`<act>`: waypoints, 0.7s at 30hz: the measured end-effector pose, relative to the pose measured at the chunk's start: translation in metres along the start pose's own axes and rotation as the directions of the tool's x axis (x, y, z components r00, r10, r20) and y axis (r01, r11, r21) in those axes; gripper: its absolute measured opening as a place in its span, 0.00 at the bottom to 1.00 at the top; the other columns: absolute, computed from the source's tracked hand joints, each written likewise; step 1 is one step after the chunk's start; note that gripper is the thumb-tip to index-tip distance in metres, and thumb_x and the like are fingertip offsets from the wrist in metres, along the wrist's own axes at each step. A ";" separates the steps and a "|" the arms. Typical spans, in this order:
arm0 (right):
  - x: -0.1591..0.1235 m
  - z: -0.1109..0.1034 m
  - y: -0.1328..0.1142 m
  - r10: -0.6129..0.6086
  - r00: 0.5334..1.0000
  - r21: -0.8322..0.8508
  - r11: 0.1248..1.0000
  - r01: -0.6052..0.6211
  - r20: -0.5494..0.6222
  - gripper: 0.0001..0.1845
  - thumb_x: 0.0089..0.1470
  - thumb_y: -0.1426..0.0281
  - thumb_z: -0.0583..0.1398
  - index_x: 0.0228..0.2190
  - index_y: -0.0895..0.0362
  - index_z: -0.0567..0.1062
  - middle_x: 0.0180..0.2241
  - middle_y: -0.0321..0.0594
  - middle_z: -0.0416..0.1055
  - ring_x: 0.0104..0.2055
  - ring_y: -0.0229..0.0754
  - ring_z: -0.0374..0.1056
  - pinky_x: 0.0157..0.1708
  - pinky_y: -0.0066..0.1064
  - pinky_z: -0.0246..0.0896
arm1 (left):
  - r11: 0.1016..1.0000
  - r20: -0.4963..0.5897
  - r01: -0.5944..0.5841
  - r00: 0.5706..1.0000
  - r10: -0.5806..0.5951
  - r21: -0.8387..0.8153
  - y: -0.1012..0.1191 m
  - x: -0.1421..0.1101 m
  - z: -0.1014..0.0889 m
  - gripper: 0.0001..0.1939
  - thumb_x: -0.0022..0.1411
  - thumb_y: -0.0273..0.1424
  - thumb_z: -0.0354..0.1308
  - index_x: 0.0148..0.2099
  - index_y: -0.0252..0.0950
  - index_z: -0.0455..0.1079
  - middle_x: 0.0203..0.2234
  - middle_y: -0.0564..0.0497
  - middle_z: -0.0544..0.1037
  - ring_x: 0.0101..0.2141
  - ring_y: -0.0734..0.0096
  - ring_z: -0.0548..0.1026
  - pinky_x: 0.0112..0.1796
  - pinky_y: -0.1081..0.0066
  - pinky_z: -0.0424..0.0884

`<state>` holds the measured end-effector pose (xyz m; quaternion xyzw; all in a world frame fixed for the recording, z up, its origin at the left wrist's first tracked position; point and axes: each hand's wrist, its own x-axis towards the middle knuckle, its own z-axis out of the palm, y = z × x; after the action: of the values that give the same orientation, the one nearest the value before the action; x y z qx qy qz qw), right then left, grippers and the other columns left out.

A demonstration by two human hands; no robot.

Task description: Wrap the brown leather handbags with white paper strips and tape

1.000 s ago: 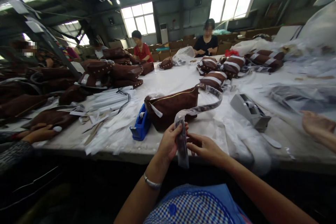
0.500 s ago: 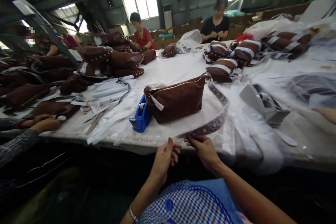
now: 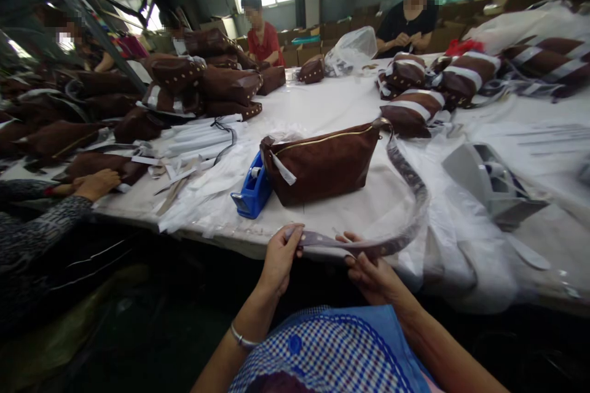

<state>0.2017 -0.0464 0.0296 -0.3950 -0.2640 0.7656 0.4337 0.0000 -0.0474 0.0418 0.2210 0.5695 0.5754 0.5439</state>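
Note:
A brown handbag (image 3: 325, 163) with a gold zipper stands on the table in front of me, a white tag hanging from its left end. From its right end the strap (image 3: 417, 190), wrapped in clear plastic, curves round toward me. My left hand (image 3: 281, 258) pinches the plastic-covered free end of the strap at the table's front edge. Farther along it, my right hand (image 3: 371, 267) has its fingers closed about the strap. A blue tape dispenser (image 3: 252, 190) touches the bag's left side.
A grey tape dispenser (image 3: 493, 184) sits at the right. Brown bags (image 3: 230, 83) are piled at the left, and more with white bands (image 3: 412, 109) lie at the back right. White strips (image 3: 198, 138) lie left of centre. A co-worker's hands (image 3: 99, 184) rest on a bag at far left.
The strap was held folded up before the bag; it now lies lower in a wide curve. My hands have moved apart along it, and the left one has regripped its end. The view has shifted.

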 end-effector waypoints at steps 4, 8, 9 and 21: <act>0.007 0.008 0.002 0.113 0.985 0.322 0.944 -0.066 -0.130 0.16 0.42 0.62 0.74 0.32 0.58 0.79 0.44 0.43 0.78 0.39 0.37 0.72 0.38 0.24 0.71 | 0.996 -0.090 -0.028 0.996 0.021 -0.081 0.002 0.012 -0.005 0.25 0.46 0.44 0.73 0.42 0.35 0.73 0.28 0.56 0.73 0.26 0.82 0.68 0.26 0.82 0.63; 0.021 0.021 0.014 0.154 0.986 0.291 0.948 -0.129 -0.066 0.16 0.38 0.69 0.74 0.32 0.57 0.78 0.42 0.41 0.78 0.37 0.37 0.72 0.37 0.26 0.71 | 0.995 -0.102 -0.051 0.994 0.043 -0.081 -0.005 0.013 0.000 0.22 0.49 0.46 0.70 0.33 0.32 0.71 0.28 0.51 0.75 0.29 0.77 0.73 0.33 0.76 0.71; 0.023 0.023 0.016 0.152 0.987 0.272 0.953 -0.135 -0.043 0.16 0.39 0.70 0.73 0.33 0.57 0.78 0.42 0.39 0.78 0.36 0.37 0.71 0.35 0.26 0.70 | 0.996 -0.098 -0.066 0.993 0.060 -0.058 -0.008 0.012 0.002 0.21 0.52 0.46 0.68 0.33 0.32 0.72 0.29 0.50 0.76 0.30 0.74 0.74 0.34 0.74 0.73; 0.044 0.005 -0.026 0.181 0.983 -0.668 0.733 -0.129 0.009 0.18 0.57 0.56 0.62 0.33 0.59 0.76 0.33 0.47 0.79 0.33 0.46 0.77 0.35 0.34 0.70 | -0.073 0.521 -0.520 0.821 0.231 0.851 0.011 0.017 -0.010 0.22 0.64 0.16 0.46 0.55 0.36 0.70 0.50 0.45 0.77 0.49 0.63 0.74 0.52 0.62 0.71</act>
<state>0.1950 0.0041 0.0351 -0.5156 -0.5012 0.6687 0.1893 -0.0185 -0.0339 0.0426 0.7372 0.6530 0.1295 0.1159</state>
